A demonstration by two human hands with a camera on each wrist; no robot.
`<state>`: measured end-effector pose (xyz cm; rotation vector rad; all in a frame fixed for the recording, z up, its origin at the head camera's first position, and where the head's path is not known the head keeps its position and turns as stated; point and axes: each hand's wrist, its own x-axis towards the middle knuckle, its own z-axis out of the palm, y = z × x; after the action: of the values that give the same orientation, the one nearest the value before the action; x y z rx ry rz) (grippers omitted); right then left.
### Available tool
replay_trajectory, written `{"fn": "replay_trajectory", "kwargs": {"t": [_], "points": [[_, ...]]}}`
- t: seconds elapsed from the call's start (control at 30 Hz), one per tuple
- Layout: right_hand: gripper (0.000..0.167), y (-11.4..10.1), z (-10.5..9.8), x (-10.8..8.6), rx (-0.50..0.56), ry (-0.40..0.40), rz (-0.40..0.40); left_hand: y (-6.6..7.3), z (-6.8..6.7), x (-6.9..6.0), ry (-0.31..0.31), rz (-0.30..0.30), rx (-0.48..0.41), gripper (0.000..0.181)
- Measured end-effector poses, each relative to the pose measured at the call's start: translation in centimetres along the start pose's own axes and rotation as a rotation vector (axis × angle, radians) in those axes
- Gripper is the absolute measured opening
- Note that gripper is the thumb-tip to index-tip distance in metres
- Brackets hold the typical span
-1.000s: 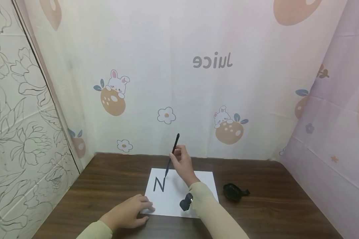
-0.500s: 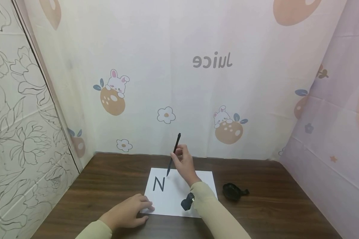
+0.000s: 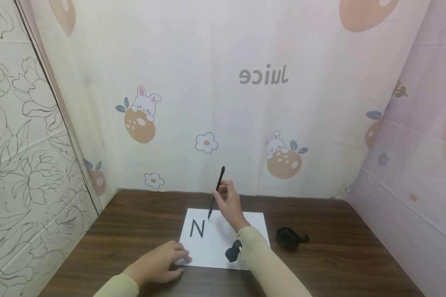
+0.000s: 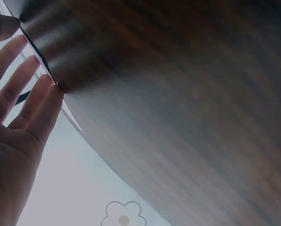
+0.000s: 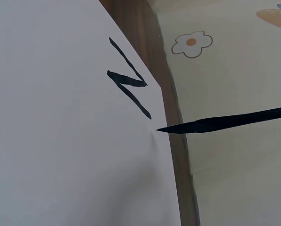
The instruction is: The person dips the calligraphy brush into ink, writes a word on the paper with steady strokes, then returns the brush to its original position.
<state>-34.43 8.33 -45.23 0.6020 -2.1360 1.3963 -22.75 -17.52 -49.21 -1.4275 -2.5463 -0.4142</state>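
My right hand (image 3: 229, 206) pinches a black brush (image 3: 216, 190) by its handle, its tip pointing down over the upper part of a white sheet (image 3: 212, 251). A black letter N (image 3: 197, 228) stands on the sheet's left side. In the right wrist view the brush (image 5: 216, 124) has a dark pointed tip just beyond one end of the N (image 5: 126, 79); whether it touches the paper, I cannot tell. My left hand (image 3: 157, 263), fingers relaxed, rests at the sheet's lower left corner. The left wrist view shows the left hand (image 4: 18, 108) with fingers spread at the paper's edge.
A small black dish with a short handle (image 3: 288, 238) sits on the brown wooden table (image 3: 330, 255), to the right of the sheet. Behind the table hangs a printed curtain (image 3: 186, 103), with further patterned panels at both sides. A black device is strapped at my right wrist.
The brush tip has moved slightly right, away from the top of the N's right stroke, along with my right hand. My left hand has stayed in place.
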Motion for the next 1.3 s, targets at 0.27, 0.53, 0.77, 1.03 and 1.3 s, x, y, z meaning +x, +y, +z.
{"fn": "replay_trajectory", "kwargs": {"t": [0.27, 0.53, 0.77, 1.03, 1.3], "points": [[0.028, 0.0, -0.04, -0.17, 0.01, -0.003, 0.009, -0.11, 0.08, -0.02, -0.021, -0.019, -0.015, 0.024], [0.027, 0.33, -0.09, -0.45, 0.014, -0.006, 0.01, -0.22, 0.32, -0.07, -0.014, -0.008, -0.009, 0.024], [0.026, 0.48, -0.1, -0.56, 0.024, -0.005, -0.006, -0.13, 0.33, -0.1, 0.006, 0.005, 0.006, 0.024], [0.028, 0.57, -0.17, -0.44, 0.023, -0.019, -0.005, -0.09, 0.12, -0.07, 0.01, 0.001, 0.009, 0.024], [0.028, 0.44, -0.37, -0.6, 0.014, -0.045, 0.012, -0.12, 0.07, -0.07, 0.0, -0.012, -0.006, 0.023]]}}
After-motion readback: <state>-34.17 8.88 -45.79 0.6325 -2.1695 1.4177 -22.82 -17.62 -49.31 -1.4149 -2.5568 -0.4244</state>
